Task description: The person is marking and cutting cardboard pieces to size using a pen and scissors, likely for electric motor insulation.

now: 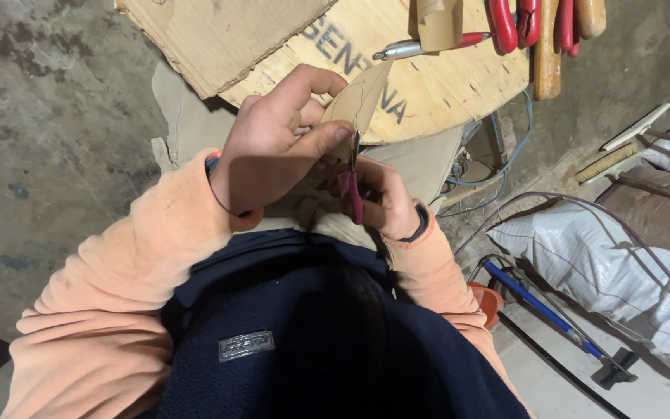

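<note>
At frame centre I am seeing the left hand (273,151) pinching a tan leather piece (362,97) between thumb and fingers. The right hand (381,200) is gripping pink-handled scissors (353,182), blades meeting the piece's lower edge, below the round wooden board (443,81).

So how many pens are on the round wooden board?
1: a silver pen with a red end lies at the top of the round wooden board, partly under a tan paper piece. Others may be hidden.

the left hand (273,147) pinches a tan cardboard piece (360,99) at twelve o'clock; the right hand (381,200) works pink-handled scissors (353,186) into its lower edge.
</note>
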